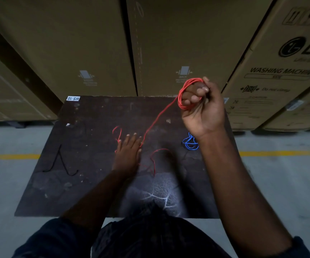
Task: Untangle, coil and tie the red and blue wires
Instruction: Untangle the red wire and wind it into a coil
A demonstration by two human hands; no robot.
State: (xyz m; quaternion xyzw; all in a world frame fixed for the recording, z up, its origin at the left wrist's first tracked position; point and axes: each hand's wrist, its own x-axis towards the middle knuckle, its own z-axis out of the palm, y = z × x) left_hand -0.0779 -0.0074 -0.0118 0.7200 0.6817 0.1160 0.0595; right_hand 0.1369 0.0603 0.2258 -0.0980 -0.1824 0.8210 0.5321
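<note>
My right hand (201,107) is raised above the far right of the dark table (87,192), fingers curled with a coil of red wire (183,92) wound round them. From the coil a taut red strand (157,116) slopes down to my left hand (129,148), which lies flat on the table with straight fingers, the strand passing by its right edge. Loose red loops lie on both sides of that hand. A small blue wire bundle (190,143) lies on the table, partly behind my right forearm.
A black wire (62,161) lies on the table's left part. A white "WS-10" label (73,98) marks the far left corner. Tall cardboard boxes (280,71) stand close behind the table. Grey floor with a yellow line (10,156) runs on both sides.
</note>
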